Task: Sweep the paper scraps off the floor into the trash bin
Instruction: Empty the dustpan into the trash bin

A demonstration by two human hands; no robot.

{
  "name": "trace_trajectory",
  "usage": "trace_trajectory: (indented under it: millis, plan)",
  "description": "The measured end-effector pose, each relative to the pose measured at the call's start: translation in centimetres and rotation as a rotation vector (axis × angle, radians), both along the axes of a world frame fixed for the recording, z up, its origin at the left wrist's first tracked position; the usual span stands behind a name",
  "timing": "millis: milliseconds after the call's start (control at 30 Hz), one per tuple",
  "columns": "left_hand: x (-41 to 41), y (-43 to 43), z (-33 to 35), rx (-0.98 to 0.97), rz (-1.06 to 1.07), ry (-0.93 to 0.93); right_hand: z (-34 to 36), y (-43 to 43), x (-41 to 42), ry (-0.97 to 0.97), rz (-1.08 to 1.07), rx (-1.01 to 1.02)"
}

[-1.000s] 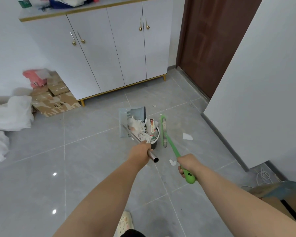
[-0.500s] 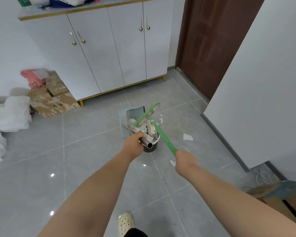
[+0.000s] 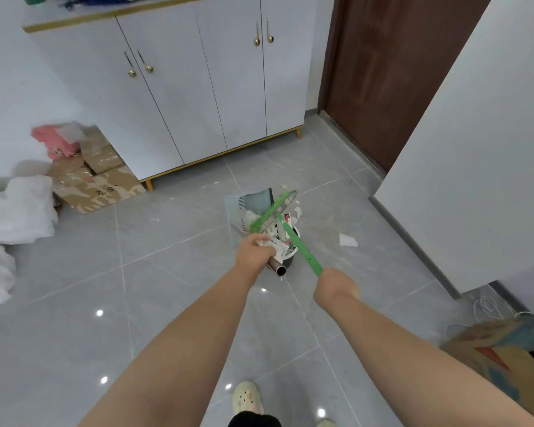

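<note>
Left hand (image 3: 255, 252) clasps the dustpan handle (image 3: 277, 266), right hand (image 3: 333, 283) the green broom (image 3: 299, 245); trash bin (image 3: 291, 261) sits just beyond both grips.

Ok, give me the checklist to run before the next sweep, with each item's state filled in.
1. Left hand grips the dustpan handle: ok.
2. Right hand grips the green broom: ok.
3. Dustpan held over the trash bin: ok.
4. Dustpan fully emptied: cannot tell, the broom head covers it.
5. All scraps collected: not ok, a paper scrap lies apart, to the right of the bin.
</note>
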State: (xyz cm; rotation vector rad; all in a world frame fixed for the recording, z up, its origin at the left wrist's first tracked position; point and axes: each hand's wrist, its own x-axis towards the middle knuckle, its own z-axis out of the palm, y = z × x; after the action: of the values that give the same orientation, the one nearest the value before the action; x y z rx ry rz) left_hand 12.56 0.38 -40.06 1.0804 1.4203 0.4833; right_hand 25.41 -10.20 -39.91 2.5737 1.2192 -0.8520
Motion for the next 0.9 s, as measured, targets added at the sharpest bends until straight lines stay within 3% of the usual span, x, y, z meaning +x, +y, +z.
trace_trajectory:
  millis: [100, 200, 267, 333, 433, 600, 900]
  plan:
    - [-0.1, 0.7, 0.6, -0.127, 0.118, -0.067, 0.9, 1.3, 0.3, 0.095, -0.143, -0.015]
    - [0.6, 1.0, 1.9, -0.384, 0.255, -0.267, 2.0, 2.0, 0.0, 0.269, -0.25, -0.126]
    - [1.4, 0.8, 2.4, -0.463, 0.3, -0.294, 2.2, 2.0, -0.3, 0.471, -0.445, -0.184]
    - [1.8, 0.6, 2.5, -0.496, 0.316, -0.293, 1.9, 2.1, -0.6, 0.532, -0.514, -0.207]
    - [1.4, 1.1, 2.0, -0.521, 0.338, -0.272, 1.1, 2.8, -0.2, 0.433, -0.444, -0.167]
    - [0.1, 2.6, 2.9, -0.553, 0.357, -0.269, 1.6, 2.2, 2.4, 0.03, 0.033, -0.186]
    - [1.1, 1.6, 3.7, -0.502, 0.392, -0.342, 1.0, -0.2, 7.5, -0.09, 0.065, -0.145]
